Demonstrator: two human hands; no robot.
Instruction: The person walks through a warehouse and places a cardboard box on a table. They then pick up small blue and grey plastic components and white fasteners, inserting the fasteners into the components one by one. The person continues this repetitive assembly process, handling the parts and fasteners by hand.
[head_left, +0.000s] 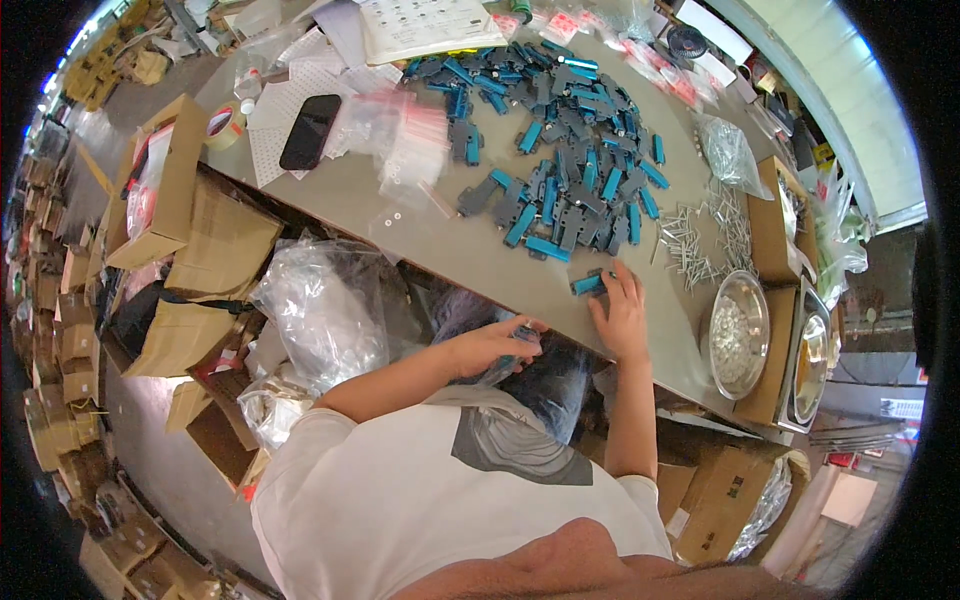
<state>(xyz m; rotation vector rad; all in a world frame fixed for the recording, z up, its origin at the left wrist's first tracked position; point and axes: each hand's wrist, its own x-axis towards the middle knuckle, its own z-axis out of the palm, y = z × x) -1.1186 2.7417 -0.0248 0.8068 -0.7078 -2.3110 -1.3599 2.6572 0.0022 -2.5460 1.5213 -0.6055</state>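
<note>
Fingers of the right hand [624, 318] rested above the bench [450, 240], where a large pile of blue-and-grey parts [590, 165] lay, finished or not unclear; they touched one separate part [585, 285], grip uncertain. The left hand [490, 348] curled around a small dark item [524, 334].

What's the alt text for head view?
A person's right hand touches a blue part on a table, near a pile of similar parts; the left hand seems to hold something indistinct. Metal pins and a bowl lie at right.

a paper sheet [432, 32] and a brown carton [722, 512] are bearing dark print, showing too small to read.
</note>
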